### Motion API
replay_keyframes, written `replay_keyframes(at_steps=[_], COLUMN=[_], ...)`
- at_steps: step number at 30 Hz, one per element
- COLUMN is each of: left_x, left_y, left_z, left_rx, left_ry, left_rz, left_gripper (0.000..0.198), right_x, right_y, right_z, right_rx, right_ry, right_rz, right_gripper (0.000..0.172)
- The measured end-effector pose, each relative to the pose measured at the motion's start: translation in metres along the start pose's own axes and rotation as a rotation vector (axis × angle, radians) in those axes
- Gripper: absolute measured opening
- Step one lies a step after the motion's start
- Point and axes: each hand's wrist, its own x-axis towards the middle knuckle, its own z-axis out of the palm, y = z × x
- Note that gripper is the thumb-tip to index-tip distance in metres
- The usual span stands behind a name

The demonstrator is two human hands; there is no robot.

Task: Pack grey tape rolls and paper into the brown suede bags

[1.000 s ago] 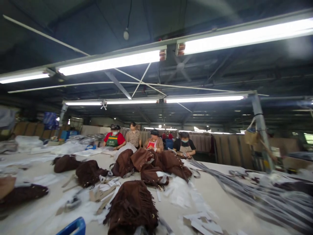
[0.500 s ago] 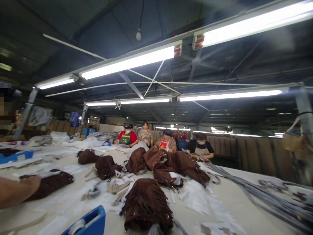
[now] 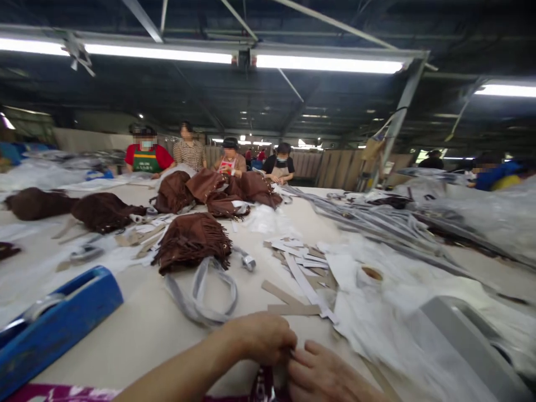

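At the bottom edge of the head view, my left hand (image 3: 260, 336) and my right hand (image 3: 323, 373) meet over the pale table (image 3: 138, 329). My left hand is curled into a pinch. My right hand's fingers are pressed together against it. Something small and dark with a purple print (image 3: 260, 386) shows just under them; I cannot make out what it is. A grey looped strap (image 3: 201, 290) lies just beyond my left hand, leading up to a brown fringed bag (image 3: 190, 243).
A blue tape dispenser (image 3: 54, 318) sits at the near left. Card strips (image 3: 295, 276), a tape roll (image 3: 371, 274) and white wrapping lie right of centre; a grey moulded object (image 3: 469, 340) is near right. More brown bags (image 3: 218, 192) and several seated people (image 3: 190, 153) are at the far end.
The view has dropped from the ceiling lights to the table. Both my hands have come into view at the bottom edge, closed together.
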Motion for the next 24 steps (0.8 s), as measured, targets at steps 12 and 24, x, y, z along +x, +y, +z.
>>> replay_keyframes(at_steps=[12, 24], left_x=[-0.009, -0.005], left_y=[0.005, 0.000], left_z=[0.035, 0.059], left_rx=[-0.063, -0.550], left_ry=[0.317, 0.379], left_rz=[-0.386, -0.429], left_gripper=[0.027, 0.018], right_x=[0.023, 0.040], right_y=[0.007, 0.024], right_z=[0.010, 0.041], right_rx=[0.179, 0.220], right_ry=[0.045, 0.050], right_rz=[0.897, 0.970], right_gripper=[0.016, 0.014])
